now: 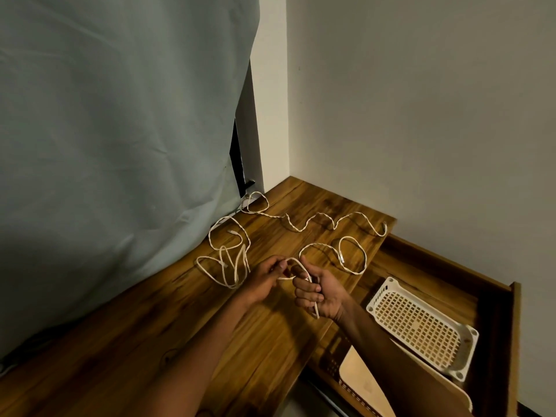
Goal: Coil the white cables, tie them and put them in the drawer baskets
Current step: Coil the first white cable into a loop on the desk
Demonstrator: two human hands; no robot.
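The right hand (320, 291) has its grip curled round one white cable (332, 251), and the left hand (264, 273) pinches its first loop. Coiling is only starting: the other cables (228, 260) sprawl loose on the bench (168, 335), and the drawer basket (421, 326) holds none.
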